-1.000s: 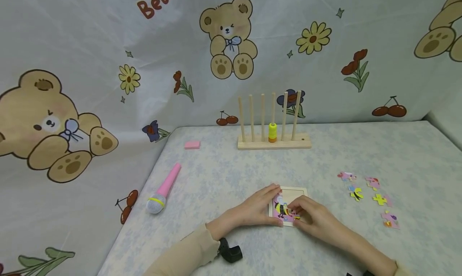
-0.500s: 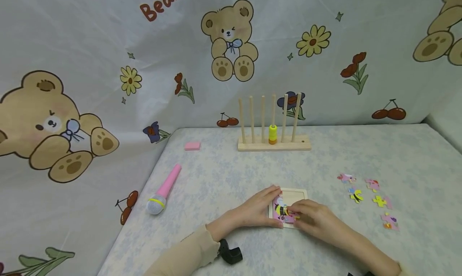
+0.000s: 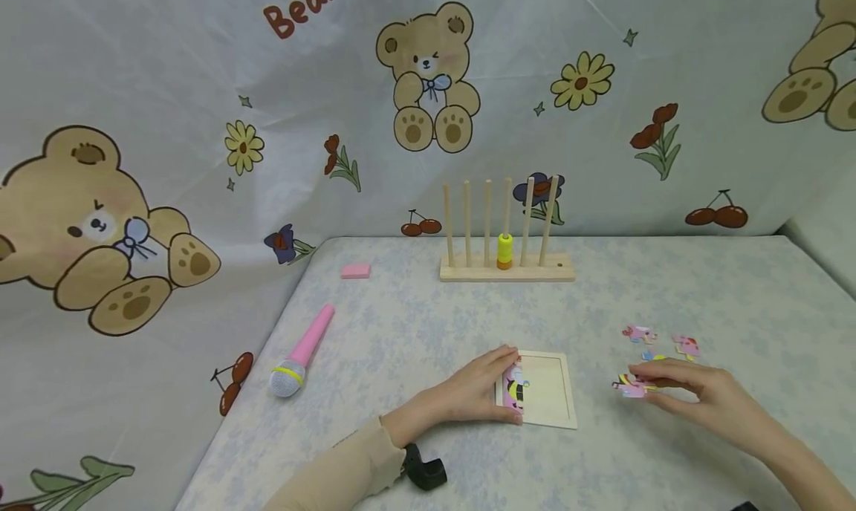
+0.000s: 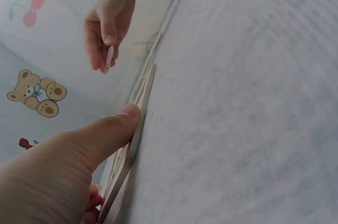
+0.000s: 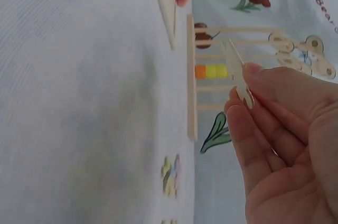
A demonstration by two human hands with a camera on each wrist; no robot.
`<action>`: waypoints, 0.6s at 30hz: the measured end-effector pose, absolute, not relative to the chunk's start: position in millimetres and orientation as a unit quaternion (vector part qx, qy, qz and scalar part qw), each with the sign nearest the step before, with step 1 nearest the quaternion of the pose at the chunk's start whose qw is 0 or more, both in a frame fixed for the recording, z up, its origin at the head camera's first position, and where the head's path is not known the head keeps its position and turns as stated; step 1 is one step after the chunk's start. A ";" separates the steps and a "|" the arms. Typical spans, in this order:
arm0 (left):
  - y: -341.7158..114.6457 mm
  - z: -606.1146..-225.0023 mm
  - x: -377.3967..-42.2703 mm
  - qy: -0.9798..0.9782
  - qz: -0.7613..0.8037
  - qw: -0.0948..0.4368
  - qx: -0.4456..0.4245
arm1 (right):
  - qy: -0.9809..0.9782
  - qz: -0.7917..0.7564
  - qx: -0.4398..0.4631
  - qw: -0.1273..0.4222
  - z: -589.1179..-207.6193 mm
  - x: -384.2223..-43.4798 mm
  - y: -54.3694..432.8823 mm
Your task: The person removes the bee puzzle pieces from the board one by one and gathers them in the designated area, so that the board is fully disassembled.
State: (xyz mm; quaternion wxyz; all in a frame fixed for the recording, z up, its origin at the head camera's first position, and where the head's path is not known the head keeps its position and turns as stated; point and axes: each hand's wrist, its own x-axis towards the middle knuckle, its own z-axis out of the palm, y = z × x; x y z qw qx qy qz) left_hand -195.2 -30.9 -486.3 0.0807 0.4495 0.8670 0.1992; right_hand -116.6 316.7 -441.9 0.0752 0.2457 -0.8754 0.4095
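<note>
My left hand (image 3: 471, 388) grips the left side of a shallow wooden puzzle tray (image 3: 550, 388). In the left wrist view its thumb presses the tray's near edge (image 4: 143, 110) and other fingertips show along the far end. Pink, yellow and black bee-pattern pieces (image 3: 513, 392) fill the tray's left strip; bare wood shows to the right. Off the tray's right side, my right hand (image 3: 712, 399) pinches a pink jigsaw piece (image 3: 630, 387) between thumb and fingers. The right wrist view shows this piece (image 5: 236, 73) nearly edge-on, held above the table.
Loose jigsaw pieces (image 3: 686, 345) lie beyond the right hand, some hidden behind it. A wooden peg stand (image 3: 508, 272) with yellow and orange rings stands at the back. To the left are a pink toy microphone (image 3: 304, 351) and a pink block (image 3: 356, 271).
My right hand has lifted a piece out of the tray and carried it to the right. Bare wood now shows where it lay. The left hand stays on the tray.
</note>
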 end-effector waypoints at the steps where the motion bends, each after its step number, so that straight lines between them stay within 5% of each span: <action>1: -30.9 -486.3 -195.1 0.867 0.200 0.082 0.449 | -0.881 0.403 0.235 0.076 -444.6 -114.8 323.9; 10: -32.2 -486.4 -194.9 0.867 0.206 0.080 0.447 | -0.916 0.352 0.171 0.090 -466.3 -111.0 356.0; 18: -30.9 -487.3 -195.0 0.865 0.214 0.088 0.445 | -0.902 0.319 0.252 0.145 -474.7 -112.2 358.6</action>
